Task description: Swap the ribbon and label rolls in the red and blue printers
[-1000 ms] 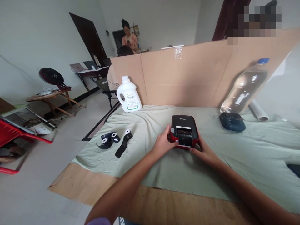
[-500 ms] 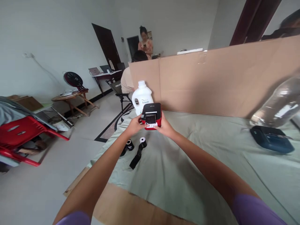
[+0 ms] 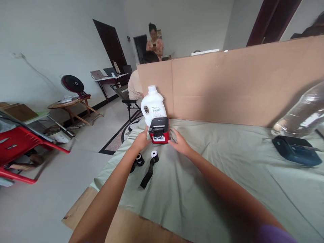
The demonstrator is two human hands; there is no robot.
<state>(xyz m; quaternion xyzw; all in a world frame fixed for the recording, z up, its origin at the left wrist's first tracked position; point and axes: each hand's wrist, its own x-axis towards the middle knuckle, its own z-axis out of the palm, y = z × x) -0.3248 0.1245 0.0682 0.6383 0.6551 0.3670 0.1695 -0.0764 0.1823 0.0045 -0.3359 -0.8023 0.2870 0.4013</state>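
A small red and black label printer [image 3: 161,130] stands on the green cloth, just in front of a white detergent jug [image 3: 155,104]. At the printer's left side is my left hand [image 3: 140,140], fingers apart, holding nothing. My right hand [image 3: 180,142] is open on the other side, a small gap between it and the printer. Nearer to me lies a black ribbon roll [image 3: 154,157] with a white core, its strip unrolled toward me. Another black roll [image 3: 139,160] sits left of it, partly behind my left forearm.
A cardboard panel [image 3: 202,89] stands along the table's back edge. At the right are a dark blue device [image 3: 296,151] and a clear plastic-wrapped bundle [image 3: 301,111]. A red plastic chair [image 3: 20,145] is on the floor at left. Two people are beyond the panel.
Both hands have let go of the label printer and drawn apart. The printer has come down onto the cloth in front of the jug.
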